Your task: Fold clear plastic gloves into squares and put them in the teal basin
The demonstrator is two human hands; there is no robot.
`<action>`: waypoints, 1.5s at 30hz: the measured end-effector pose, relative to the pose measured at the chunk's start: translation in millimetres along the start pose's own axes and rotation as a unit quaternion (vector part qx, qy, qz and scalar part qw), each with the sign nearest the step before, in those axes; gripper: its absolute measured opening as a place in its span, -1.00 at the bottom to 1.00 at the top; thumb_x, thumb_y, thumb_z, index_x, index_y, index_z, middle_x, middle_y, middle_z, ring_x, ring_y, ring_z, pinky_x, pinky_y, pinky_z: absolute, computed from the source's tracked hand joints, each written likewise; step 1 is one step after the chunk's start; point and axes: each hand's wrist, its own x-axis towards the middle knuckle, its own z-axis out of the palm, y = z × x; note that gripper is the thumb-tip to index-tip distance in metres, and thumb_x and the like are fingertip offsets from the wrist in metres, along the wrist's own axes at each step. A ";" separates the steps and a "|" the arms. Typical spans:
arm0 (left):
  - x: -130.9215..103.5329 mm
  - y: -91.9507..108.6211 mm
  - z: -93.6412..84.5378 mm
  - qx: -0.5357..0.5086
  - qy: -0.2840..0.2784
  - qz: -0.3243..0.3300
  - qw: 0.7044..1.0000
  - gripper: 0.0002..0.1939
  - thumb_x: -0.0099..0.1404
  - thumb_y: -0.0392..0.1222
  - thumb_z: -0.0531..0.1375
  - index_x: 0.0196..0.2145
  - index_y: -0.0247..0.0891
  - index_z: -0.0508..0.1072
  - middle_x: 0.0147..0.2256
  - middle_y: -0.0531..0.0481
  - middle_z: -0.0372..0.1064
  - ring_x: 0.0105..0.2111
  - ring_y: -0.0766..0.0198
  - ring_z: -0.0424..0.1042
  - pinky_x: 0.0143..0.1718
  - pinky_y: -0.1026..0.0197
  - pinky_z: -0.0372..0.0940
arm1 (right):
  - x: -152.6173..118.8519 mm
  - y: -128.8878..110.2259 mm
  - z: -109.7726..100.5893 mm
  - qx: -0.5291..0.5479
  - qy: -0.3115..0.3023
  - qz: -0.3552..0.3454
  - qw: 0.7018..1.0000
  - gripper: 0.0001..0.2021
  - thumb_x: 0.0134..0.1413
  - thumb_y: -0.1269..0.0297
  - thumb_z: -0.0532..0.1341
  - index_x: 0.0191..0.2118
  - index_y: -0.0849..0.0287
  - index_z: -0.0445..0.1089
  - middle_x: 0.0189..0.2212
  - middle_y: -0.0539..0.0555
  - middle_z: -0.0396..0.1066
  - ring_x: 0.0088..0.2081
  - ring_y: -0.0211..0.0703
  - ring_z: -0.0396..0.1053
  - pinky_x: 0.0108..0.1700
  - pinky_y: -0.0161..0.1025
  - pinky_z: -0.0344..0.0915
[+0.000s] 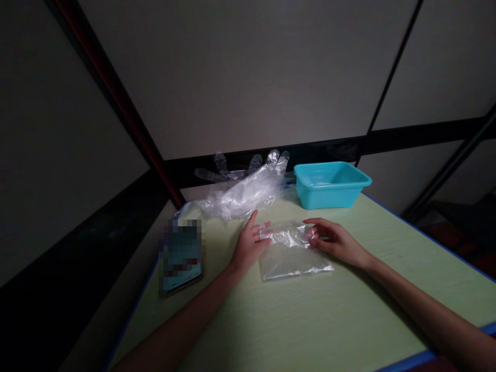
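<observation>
A clear plastic bag (296,261) lies on the pale green table, its top edge crumpled and shiny between my two hands. My left hand (250,243) grips the bag's upper left edge between thumb and fingers, with the index finger stretched out away from it. At the upper right corner, my right hand (335,243) has its fingers and thumb curled round the plastic. The bag's lower part rests flat on the tabletop. Behind the hands is a loose heap of clear disposable plastic gloves (246,194), some of their fingers sticking up against the wall.
A turquoise plastic basin (329,195) stands at the table's back right. To the left, a phone (182,263) with a blurred-out screen lies near the edge. The table (279,325) has blue edging and meets a grey panelled wall (248,77) at the back.
</observation>
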 end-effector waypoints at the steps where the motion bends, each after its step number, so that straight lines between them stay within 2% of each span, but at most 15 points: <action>1: -0.2 0.0 0.6 0.012 0.009 0.000 1.000 -0.04 -0.14 -0.49 0.24 0.17 -0.22 -0.12 -0.06 -0.25 0.28 -0.19 0.12 0.39 -0.27 0.23 0.27 | 0.3 1.0 0.2 -0.005 0.004 -0.001 1.000 -0.62 -0.07 0.34 0.16 -0.05 0.18 0.17 -0.36 0.05 0.30 -0.38 -0.26 0.29 -0.26 -0.20 0.32; 6: -1.3 0.9 1.7 0.040 0.039 0.003 0.998 -0.04 -0.14 -0.51 0.21 0.18 -0.22 -0.12 -0.01 -0.28 0.20 -0.15 0.10 0.35 -0.37 0.31 0.27 | 0.6 7.2 0.9 -0.011 0.005 0.002 1.000 -0.63 -0.05 0.33 0.15 -0.06 0.20 0.16 -0.33 0.07 0.31 -0.36 -0.24 0.28 -0.28 -0.22 0.31; 9: -2.2 0.6 0.5 0.026 0.049 0.003 0.998 -0.05 -0.18 -0.50 0.24 0.16 -0.19 -0.06 0.00 -0.26 0.19 -0.13 0.09 0.34 -0.37 0.31 0.28 | 0.9 9.6 1.5 -0.019 0.003 0.003 1.000 -0.64 -0.05 0.31 0.15 -0.07 0.19 0.16 -0.33 0.06 0.30 -0.37 -0.25 0.29 -0.30 -0.23 0.32; 16: -5.0 -0.6 0.9 0.055 0.073 0.011 0.996 -0.09 -0.18 -0.49 0.23 0.14 -0.19 0.01 -0.05 -0.20 0.23 -0.17 0.13 0.35 -0.28 0.25 0.27 | 2.2 10.1 2.8 -0.024 -0.005 0.001 1.000 -0.70 -0.06 0.30 0.16 -0.15 0.18 0.20 -0.32 0.07 0.30 -0.37 -0.23 0.29 -0.33 -0.23 0.32; 23: -6.8 -1.2 1.6 0.106 0.078 0.013 0.991 -0.12 -0.15 -0.51 0.17 0.15 -0.24 -0.02 0.06 -0.25 0.09 0.03 -0.01 0.15 -0.19 0.17 0.24 | 0.4 10.9 5.6 -0.040 -0.009 0.000 0.999 -0.72 -0.05 0.32 0.16 -0.15 0.19 0.20 -0.34 0.06 0.29 -0.37 -0.24 0.29 -0.36 -0.27 0.31; 25: -6.9 -2.6 1.0 0.111 0.070 0.031 0.991 -0.15 -0.14 -0.50 0.17 0.13 -0.20 0.03 0.09 -0.18 0.05 0.08 0.00 0.06 -0.10 0.12 0.18 | 0.6 11.1 4.8 -0.053 -0.009 -0.009 0.999 -0.73 -0.05 0.33 0.16 -0.16 0.19 0.20 -0.36 0.05 0.29 -0.36 -0.22 0.29 -0.38 -0.28 0.31; 28: -9.1 -3.8 0.6 0.157 0.066 0.116 0.978 -0.25 -0.13 -0.51 0.15 0.06 -0.16 0.16 0.11 -0.05 0.03 0.13 0.10 -0.04 0.10 0.10 -0.07 | 0.2 6.0 1.2 -0.112 0.016 -0.035 0.993 -0.77 -0.06 0.34 0.16 -0.21 0.19 0.24 -0.35 0.07 0.30 -0.39 -0.21 0.29 -0.41 -0.27 0.30; 31: -18.8 -2.2 3.2 0.238 0.033 0.192 0.952 -0.39 -0.04 -0.46 0.14 0.01 -0.18 0.25 0.11 0.00 0.04 0.13 0.16 -0.05 0.16 0.18 -0.24 | -6.2 -8.9 0.2 -0.195 0.024 -0.082 0.977 -0.83 -0.01 0.33 0.12 -0.24 0.20 0.28 -0.27 0.14 0.31 -0.31 -0.14 0.31 -0.29 -0.17 0.30; 32: -24.1 -1.0 5.0 0.267 0.002 0.200 0.943 -0.43 0.00 -0.42 0.14 0.01 -0.19 0.26 0.12 -0.01 0.03 0.13 0.15 -0.04 0.16 0.18 -0.23 | -10.6 -15.2 1.8 -0.220 0.007 -0.099 0.970 -0.81 0.01 0.31 0.10 -0.21 0.20 0.29 -0.20 0.17 0.31 -0.21 -0.09 0.30 -0.19 -0.13 0.28; 34: -37.1 1.8 9.7 0.335 -0.083 0.196 0.918 -0.46 0.07 -0.30 0.15 0.05 -0.23 0.21 0.14 -0.05 -0.01 0.14 0.11 -0.06 0.15 0.14 -0.18 | -22.4 -26.5 8.5 -0.275 -0.052 -0.117 0.953 -0.67 0.07 0.23 0.06 -0.04 0.21 0.23 -0.04 0.21 0.24 -0.03 -0.04 0.21 -0.01 -0.06 0.17; 36: -50.8 5.0 15.2 0.410 -0.155 0.182 0.880 -0.42 0.12 -0.19 0.13 0.10 -0.30 0.13 0.16 -0.10 -0.08 0.16 0.10 -0.11 0.15 0.10 -0.19 | -36.0 -33.1 18.3 -0.345 -0.115 -0.131 0.922 -0.47 0.07 0.09 0.05 0.13 0.24 0.05 0.10 0.25 0.07 0.10 0.02 0.04 0.12 0.03 -0.03; 38: -62.0 8.2 19.8 0.494 -0.206 0.165 0.829 -0.34 0.13 -0.13 0.12 0.14 -0.39 0.03 0.19 -0.16 -0.18 0.17 0.09 -0.18 0.15 0.09 -0.21 | -48.2 -33.7 27.9 -0.392 -0.161 -0.142 0.894 -0.34 0.07 0.00 0.01 0.20 0.28 -0.12 0.17 0.26 -0.09 0.17 0.04 -0.11 0.17 0.05 -0.17; 42: -71.8 11.3 22.6 0.614 -0.256 0.154 0.731 -0.29 0.18 -0.03 0.04 0.16 -0.48 -0.09 0.20 -0.22 -0.32 0.19 0.15 -0.29 0.16 0.12 -0.22 | -62.5 -24.3 37.2 -0.439 -0.183 -0.143 0.868 -0.25 0.07 -0.07 -0.05 0.22 0.33 -0.33 0.20 0.25 -0.31 0.20 0.03 -0.27 0.18 0.02 -0.20; 45: -71.6 8.8 19.4 0.649 -0.268 0.170 0.691 -0.29 0.22 0.04 -0.03 0.17 -0.47 -0.14 0.20 -0.22 -0.33 0.19 0.17 -0.31 0.16 0.15 -0.21 | -66.8 -18.6 36.2 -0.449 -0.183 -0.144 0.863 -0.24 0.07 -0.06 -0.05 0.22 0.32 -0.38 0.21 0.22 -0.36 0.20 0.03 -0.31 0.18 0.01 -0.20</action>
